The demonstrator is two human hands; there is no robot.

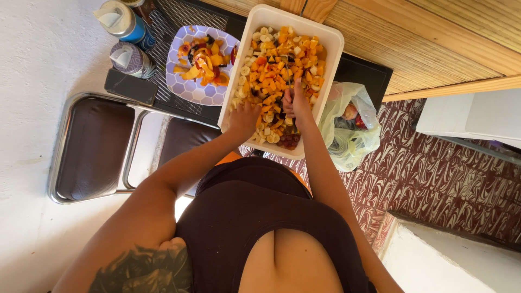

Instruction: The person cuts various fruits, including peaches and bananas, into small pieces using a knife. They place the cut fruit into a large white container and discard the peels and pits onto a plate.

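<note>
Left hand: my left hand (244, 118) is down in the near left part of the tub, fingers spread and buried among banana slices; whether they grip any piece I cannot tell
Right hand: my right hand (296, 103) is clenched just beside it, over the middle of the fruit; something pale pokes up from the fist, too small to name
Fruit: the chopped fruit (279, 65), orange cubes, banana rounds, a few dark grapes at the near end, fills the tub nearly to the rim
Tub: white rectangular tub (332, 54) on the dark tabletop (358, 68); stiff walls, so I judge the long sides the place to grip
Handling: the pieces look soft, wet and slippery, easily bruised; I would scoop from underneath, not pinch; full, the tub is probably heavy
Around: plate of peelings (187, 87) left of the tub; plastic bag (353, 122) on the right; two bottles (127, 38) and a phone (130, 86) further left; chair (92, 146) below
</note>
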